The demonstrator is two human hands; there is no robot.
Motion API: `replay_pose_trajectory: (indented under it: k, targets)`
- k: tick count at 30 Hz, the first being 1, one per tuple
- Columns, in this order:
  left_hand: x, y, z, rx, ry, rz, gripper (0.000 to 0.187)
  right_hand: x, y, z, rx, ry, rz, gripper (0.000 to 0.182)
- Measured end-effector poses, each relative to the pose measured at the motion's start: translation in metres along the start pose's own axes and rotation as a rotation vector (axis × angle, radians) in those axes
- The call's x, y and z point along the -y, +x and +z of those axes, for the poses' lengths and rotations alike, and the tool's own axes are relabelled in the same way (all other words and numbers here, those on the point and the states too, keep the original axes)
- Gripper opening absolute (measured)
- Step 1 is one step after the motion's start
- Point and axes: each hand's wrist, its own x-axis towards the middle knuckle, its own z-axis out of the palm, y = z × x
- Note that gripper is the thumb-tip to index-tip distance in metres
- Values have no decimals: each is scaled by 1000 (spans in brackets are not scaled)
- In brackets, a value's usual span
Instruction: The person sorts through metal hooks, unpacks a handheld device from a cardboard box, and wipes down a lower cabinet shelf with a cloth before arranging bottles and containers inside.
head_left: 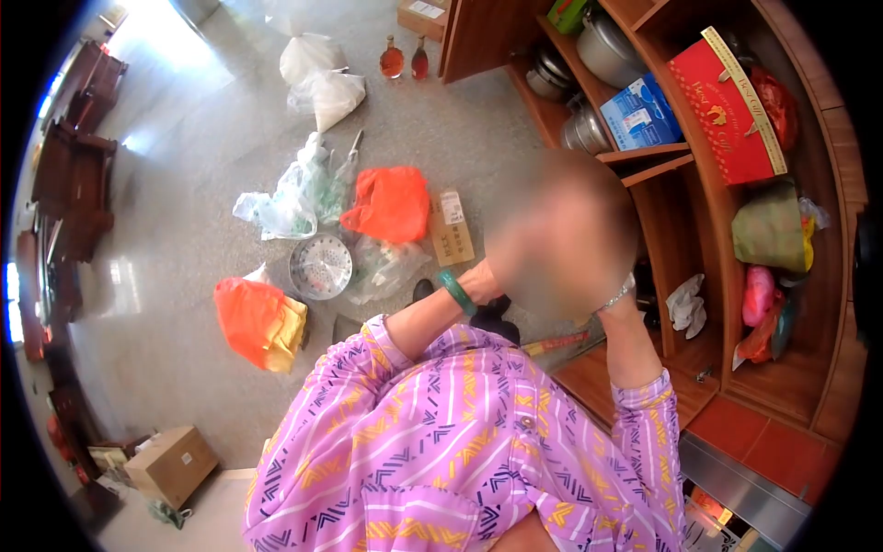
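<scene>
My left hand (520,253) and my right hand (593,271) are raised close together in front of my chest. A heavy blur covers both, so their fingers and anything between them are hidden. On my left wrist sits a green bangle (456,293); a thin bracelet (616,293) circles the right one. Below and left of the hands, a flat cardboard piece (451,228) lies on the floor beside a red plastic bag (391,204). The wooden cabinet (662,198) stands open just right of my right hand.
On the floor are a metal colander (320,267), clear plastic bags (290,198), a red and yellow bag (260,322), white bags (322,83) and two bottles (392,60). Shelves hold pots (609,51), a blue box (644,115) and a red gift box (727,110). A carton (172,466) stands lower left.
</scene>
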Motion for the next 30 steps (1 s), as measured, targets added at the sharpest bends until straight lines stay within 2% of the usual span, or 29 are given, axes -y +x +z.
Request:
replay_pose_trajectory:
  k: [5, 7, 8, 9, 11, 12, 13, 15, 16, 17, 19, 22, 24, 25, 26, 28, 30]
  targets:
    - [-11, 15, 2, -84, -75, 126, 42, 8, 0, -16, -22, 81, 36, 20]
    - [-14, 25, -4, -117, -238, 28, 40, 7, 0, -15, -50, 138, 50, 20]
    - [-15, 23, -3, -101, -513, 9, 38, 7, 2, -14, -72, 174, 59, 21]
    - [-20, 24, -1, -101, -511, 16, 38, 6, 3, -14, -99, 213, 61, 21]
    - [-23, 27, 4, -198, 875, 507, 38, 2, 9, -13, -158, 293, 62, 22]
    - [-11, 27, 9, -233, 50, 166, 37, -2, 12, -13, -185, 337, 57, 22]
    - [-25, 26, 9, -143, 419, 253, 28, -5, 12, -13, -202, 372, 58, 22]
    - [-59, 18, 21, -230, 361, 77, 21, -11, 11, -15, -238, 437, 54, 23]
    - [-56, 17, 18, -215, 353, 63, 21, -14, 10, -17, -254, 471, 54, 24]
    - [-52, 17, 15, -204, 580, 185, 20, -16, 9, -19, -262, 492, 56, 24]
    - [-47, 19, 20, -183, 807, 312, 20, -22, 5, -22, -282, 526, 54, 25]
    - [-50, 24, 28, -187, 989, 404, 20, -30, -1, -26, -299, 542, 36, 26]
    - [-59, 29, 35, -115, 808, 81, 21, -31, -4, -35, -289, 513, 6, 27]
    - [-62, 32, 42, -110, 807, 80, 21, -30, -6, -45, -268, 469, -7, 27]
    - [-64, 33, 51, -170, 522, 90, 23, -29, -7, -55, -247, 424, -22, 28]
    - [-59, 35, 59, -225, 233, 89, 24, -25, -15, -62, -201, 338, -45, 28]
    - [-50, 34, 59, -319, -24, -112, 25, -17, -19, -57, -245, 465, 48, 30]
